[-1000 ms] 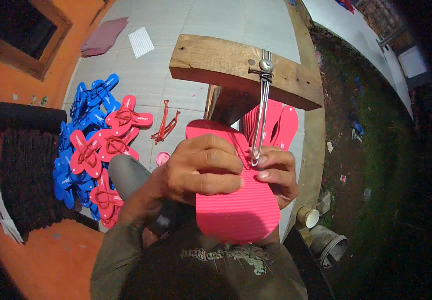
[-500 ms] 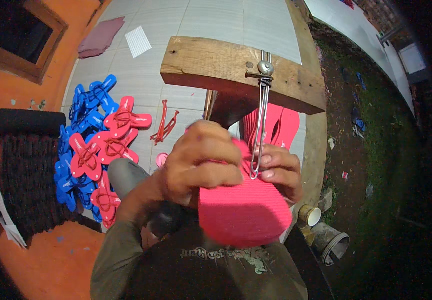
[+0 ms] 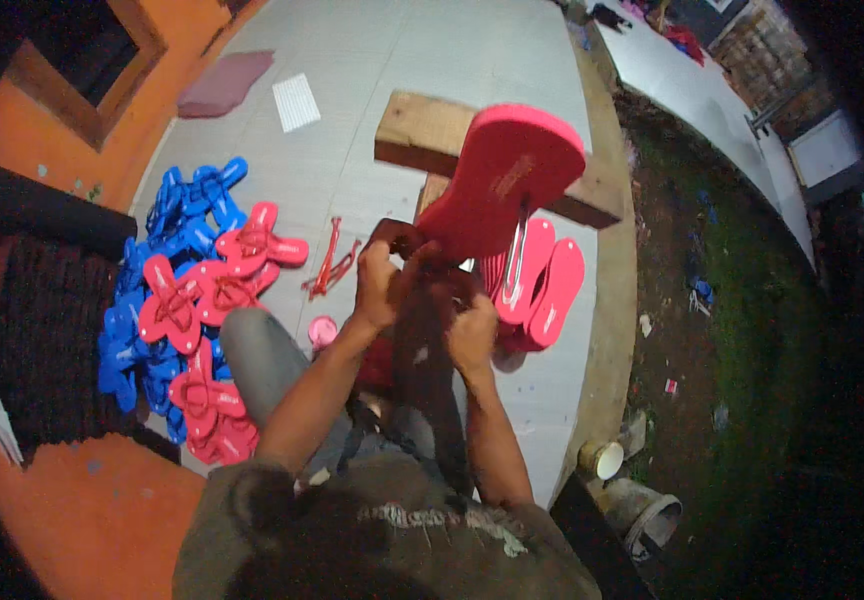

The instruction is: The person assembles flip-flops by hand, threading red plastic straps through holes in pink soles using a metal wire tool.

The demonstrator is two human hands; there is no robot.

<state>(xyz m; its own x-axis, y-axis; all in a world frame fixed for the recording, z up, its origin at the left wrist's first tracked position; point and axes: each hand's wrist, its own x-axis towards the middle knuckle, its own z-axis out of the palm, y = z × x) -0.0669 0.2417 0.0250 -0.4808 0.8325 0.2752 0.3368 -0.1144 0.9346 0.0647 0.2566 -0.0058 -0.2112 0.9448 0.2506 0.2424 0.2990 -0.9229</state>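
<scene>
A pink flip-flop sole (image 3: 527,150) stands raised in front of me, its broad end up over a wooden crossbar (image 3: 422,125). At its lower end my left hand (image 3: 382,282) is closed, gripping the sole's edge. Beside it my right hand (image 3: 470,325) is also closed, just below the sole; what its fingers hold is lost in shadow. A long metal wire hook (image 3: 518,250) runs down from under the sole on the right. Behind the right hand several loose pink soles (image 3: 557,290) stand stacked.
On the left lie heaps of blue flip-flops (image 3: 192,220) and pink flip-flops with red straps (image 3: 174,305). Loose red straps (image 3: 330,265) rest on the tiles near my knee. A dark stack (image 3: 47,340) stands by the orange wall; a bucket (image 3: 652,520) sits at lower right.
The sole has gone from low by my chest to up over the crossbar, now showing its printed face. Both hands have moved with it and sit lower and closer together.
</scene>
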